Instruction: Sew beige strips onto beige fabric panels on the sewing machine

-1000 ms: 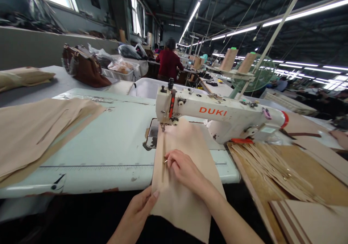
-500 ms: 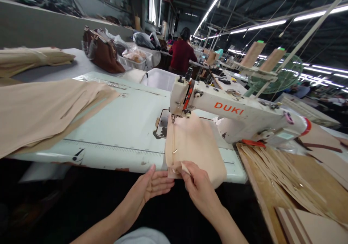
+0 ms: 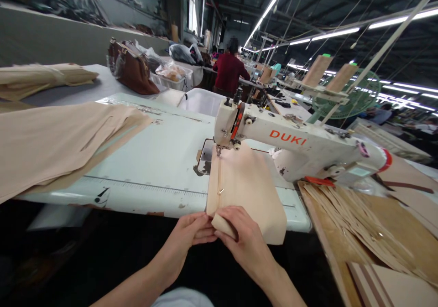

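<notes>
Beneath the foot (image 3: 219, 150) of the sewing machine (image 3: 260, 131), the beige panel (image 3: 251, 179) was spread on the pale green table (image 3: 164, 161), its near edge carried past the table's front rim. Along its left side a zip (image 3: 219, 172) was set lengthwise, and a small metal pull (image 3: 220, 191) was seen on it between the foot and the hands. At the panel's near left corner, the edge was pinched by the left hand (image 3: 193, 229), thumb and fingertips brought close together. Just beside it, a turned-up flap of the near edge was clasped by the right hand (image 3: 244, 234), enclosed between thumb and curled fingers. Whether the fingertips of the two hands were touching could not be told. Across the table's front, a printed ruler (image 3: 147, 184) was partly covered by the panel. To the left, more beige pieces (image 3: 61, 145) were stacked; to the right, a bunch of strips (image 3: 352, 215) was laid on a brown board (image 3: 400, 211). Behind the machine, a white tub (image 3: 203, 101) was placed, with a brown bag (image 3: 133, 72) set farther left. Beyond, a co-worker in dark red (image 3: 228, 72) was seated, seen from behind.
</notes>
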Demonstrator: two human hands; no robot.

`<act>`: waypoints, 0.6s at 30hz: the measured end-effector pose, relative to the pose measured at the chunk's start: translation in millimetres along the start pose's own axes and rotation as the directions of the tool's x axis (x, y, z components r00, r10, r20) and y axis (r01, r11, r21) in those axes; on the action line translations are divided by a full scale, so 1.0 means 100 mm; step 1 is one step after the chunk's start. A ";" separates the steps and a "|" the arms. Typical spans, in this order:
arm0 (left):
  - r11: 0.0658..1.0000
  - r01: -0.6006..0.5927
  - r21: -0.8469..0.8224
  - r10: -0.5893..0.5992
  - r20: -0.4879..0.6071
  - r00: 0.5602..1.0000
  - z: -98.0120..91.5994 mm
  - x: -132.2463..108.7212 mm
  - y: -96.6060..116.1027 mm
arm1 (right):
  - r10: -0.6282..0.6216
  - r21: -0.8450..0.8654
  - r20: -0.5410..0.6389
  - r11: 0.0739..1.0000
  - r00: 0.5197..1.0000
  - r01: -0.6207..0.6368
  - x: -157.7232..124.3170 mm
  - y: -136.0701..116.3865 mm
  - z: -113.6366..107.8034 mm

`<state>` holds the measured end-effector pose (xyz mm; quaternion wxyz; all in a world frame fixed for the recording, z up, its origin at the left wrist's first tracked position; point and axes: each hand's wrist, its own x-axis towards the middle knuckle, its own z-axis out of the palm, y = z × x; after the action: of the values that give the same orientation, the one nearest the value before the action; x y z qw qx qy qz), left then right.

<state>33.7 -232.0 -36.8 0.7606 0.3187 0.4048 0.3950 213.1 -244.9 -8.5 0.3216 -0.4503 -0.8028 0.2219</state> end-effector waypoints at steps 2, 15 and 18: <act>0.998 -0.026 0.049 0.027 -0.014 1.000 0.00 -0.01 0.00 | -0.088 -0.092 -0.036 0.992 0.995 0.084 -0.02 0.04 0.09; -0.338 -0.429 0.838 0.510 0.546 0.665 -0.50 0.63 0.72 | -0.386 -0.336 -0.345 0.902 0.856 0.271 0.08 0.20 0.25; -0.425 -0.478 0.769 0.368 0.629 0.685 -0.50 0.89 0.81 | -0.475 -0.444 -0.389 0.848 0.790 0.290 0.14 0.28 0.34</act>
<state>-5.6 -107.5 -27.4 0.0280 0.9123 0.3571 0.1985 199.4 -221.5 -46.0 0.4626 -0.3670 -0.7980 -0.1206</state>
